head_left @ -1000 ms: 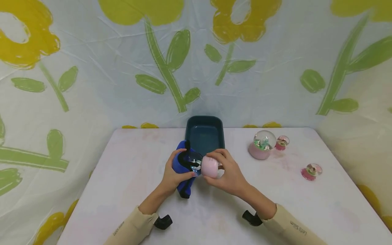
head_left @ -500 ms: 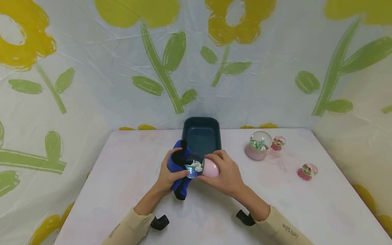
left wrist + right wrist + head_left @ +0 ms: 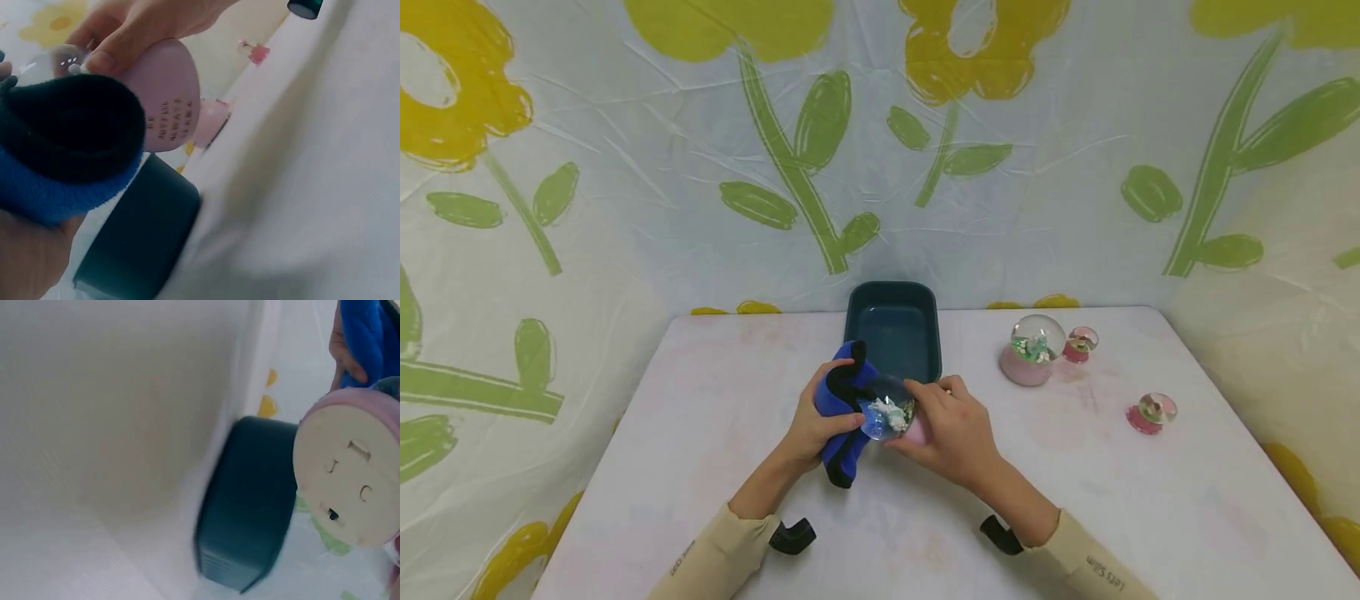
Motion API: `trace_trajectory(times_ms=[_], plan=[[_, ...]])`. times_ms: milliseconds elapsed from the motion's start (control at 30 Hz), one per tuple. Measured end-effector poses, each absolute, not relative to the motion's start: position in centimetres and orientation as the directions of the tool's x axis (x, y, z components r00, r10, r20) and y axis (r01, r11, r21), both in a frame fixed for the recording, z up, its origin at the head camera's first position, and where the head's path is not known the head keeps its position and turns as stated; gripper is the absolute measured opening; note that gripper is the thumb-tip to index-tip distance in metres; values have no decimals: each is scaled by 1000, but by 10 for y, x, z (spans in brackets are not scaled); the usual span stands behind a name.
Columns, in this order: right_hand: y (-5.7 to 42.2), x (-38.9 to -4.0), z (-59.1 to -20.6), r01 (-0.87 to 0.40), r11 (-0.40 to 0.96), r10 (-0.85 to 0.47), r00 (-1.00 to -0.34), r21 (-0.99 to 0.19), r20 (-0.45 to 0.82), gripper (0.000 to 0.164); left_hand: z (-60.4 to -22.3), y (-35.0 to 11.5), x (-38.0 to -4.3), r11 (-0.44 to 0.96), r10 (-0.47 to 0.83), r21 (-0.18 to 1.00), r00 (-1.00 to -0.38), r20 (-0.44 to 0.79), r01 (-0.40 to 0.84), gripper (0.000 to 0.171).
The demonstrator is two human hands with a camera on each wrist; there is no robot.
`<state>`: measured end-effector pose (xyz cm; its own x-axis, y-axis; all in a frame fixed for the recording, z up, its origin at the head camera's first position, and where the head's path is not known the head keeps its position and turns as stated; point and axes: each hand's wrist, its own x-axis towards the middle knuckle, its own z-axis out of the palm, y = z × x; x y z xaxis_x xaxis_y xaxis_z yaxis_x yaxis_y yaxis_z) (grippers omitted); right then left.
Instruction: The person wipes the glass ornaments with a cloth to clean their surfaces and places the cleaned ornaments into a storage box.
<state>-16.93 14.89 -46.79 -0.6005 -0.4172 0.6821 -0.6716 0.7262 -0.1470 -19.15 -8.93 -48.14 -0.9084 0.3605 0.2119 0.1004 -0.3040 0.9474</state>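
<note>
My left hand grips a bunched blue cloth with black edging, pressed against the glass of a snow globe. My right hand holds that globe by its pink base, which bears lettering in the left wrist view. The globe is tilted on its side above the table, its glass facing left and toward the head camera. In the right wrist view its cream underside shows. White figures and blue glitter are visible inside the glass. Part of the base is hidden behind the right fingers.
Just beyond the hands stands a dark teal tray. To the right on the table are a larger pink-based snow globe and two small ones, one beside it and one nearer the right. A floral cloth hangs behind.
My right hand has turned the snow globe, so its glass now faces more toward the head camera and its pink base is mostly covered. The blue cloth stays at the glass.
</note>
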Motion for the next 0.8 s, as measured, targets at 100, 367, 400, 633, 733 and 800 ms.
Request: trace_trajectory(times_ms=[100, 367, 400, 633, 733, 800], plan=[[151, -167, -475, -693, 705, -448, -601, -151, 662, 85, -486, -88, -191, -262, 395, 961, -899, 188, 86, 76], [153, -163, -493, -694, 661, -445, -669, -285, 595, 88, -486, -84, -191, -181, 430, 977, -884, 184, 115, 76], [152, -163, -494, -694, 653, -444, -675, -303, 590, 87, -485, -84, -191, -180, 432, 977, -883, 183, 114, 76], [147, -158, -487, -663, 618, -422, -733, -423, 533, 79, -481, -86, -192, -162, 423, 974, -880, 216, 161, 78], [148, -155, -474, -658, 603, -416, -742, -451, 526, 79, -480, -90, -194, -116, 400, 970, -884, 241, 212, 79], [150, -154, -465, -657, 588, -408, -745, -473, 528, 81, -479, -93, -196, -99, 381, 968, -889, 253, 232, 79]])
